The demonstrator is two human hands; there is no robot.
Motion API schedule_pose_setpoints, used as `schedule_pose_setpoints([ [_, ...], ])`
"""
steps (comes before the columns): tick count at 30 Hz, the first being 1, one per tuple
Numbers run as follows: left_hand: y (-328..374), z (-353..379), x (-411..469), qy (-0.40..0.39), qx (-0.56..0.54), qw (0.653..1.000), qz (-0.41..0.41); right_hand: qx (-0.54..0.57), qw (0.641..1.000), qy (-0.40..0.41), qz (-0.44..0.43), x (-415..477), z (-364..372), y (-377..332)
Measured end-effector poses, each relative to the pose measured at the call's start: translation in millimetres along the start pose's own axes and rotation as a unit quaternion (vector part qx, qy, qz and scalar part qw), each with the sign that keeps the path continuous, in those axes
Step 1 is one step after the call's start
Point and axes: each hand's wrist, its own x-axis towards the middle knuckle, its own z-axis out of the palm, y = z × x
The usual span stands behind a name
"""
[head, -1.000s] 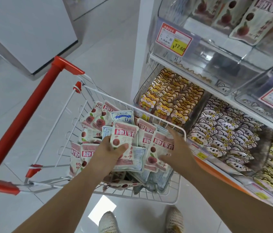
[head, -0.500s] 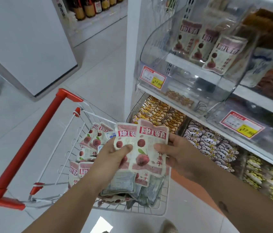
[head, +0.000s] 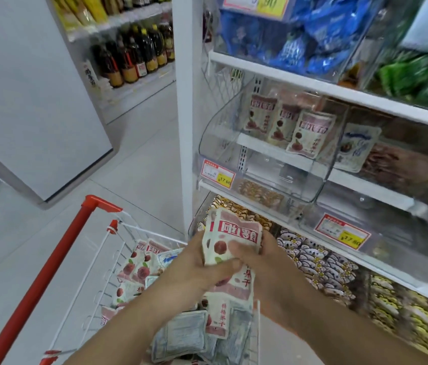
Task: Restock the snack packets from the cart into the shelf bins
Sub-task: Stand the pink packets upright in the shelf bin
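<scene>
The left hand (head: pixel 197 270) and right hand (head: pixel 268 267) together pinch the packets (head: pixel 234 234), long side upright, above the cart (head: pixel 47 272), while the bin (head: pixel 281 177) lies higher and rightward, nearer the right hand.

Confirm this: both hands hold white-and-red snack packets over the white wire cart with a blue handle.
Not quite. The head view shows the white wire cart has a red handle, not a blue one. The rest holds: the left hand and right hand grip the white-and-red snack packets over that cart.
</scene>
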Motion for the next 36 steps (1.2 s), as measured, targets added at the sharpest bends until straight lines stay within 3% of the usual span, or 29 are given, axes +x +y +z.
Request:
schedule_pose_setpoints([
  [6,30,-4,29,0.032,-0.024,0.995,0.088,0.025,0.997,-0.043,-0.062,-5,5,-59],
  [12,72,-11,66,-0.02,0.019,0.989,0.147,0.038,0.997,-0.036,-0.05,8,5,-103],
  [18,100,-23,106,-0.01,0.168,0.959,0.227,0.047,0.994,0.03,-0.097,43,7,-128],
  [23,103,-35,143,0.063,0.402,0.88,0.246,0.021,0.975,0.176,-0.133,97,-10,-145],
  [26,98,-47,154,0.086,0.562,0.777,0.268,-0.054,0.961,0.227,-0.145,133,-16,-150],
  [28,90,-57,163,0.095,0.59,0.729,0.335,-0.121,0.948,0.26,-0.14,165,-19,-151],
  [32,57,-74,182,0.103,0.58,0.675,0.445,-0.239,0.924,0.282,-0.097,218,-23,-151],
  [36,42,-77,193,0.086,0.55,0.674,0.485,-0.246,0.916,0.283,-0.141,263,-29,-155],
])
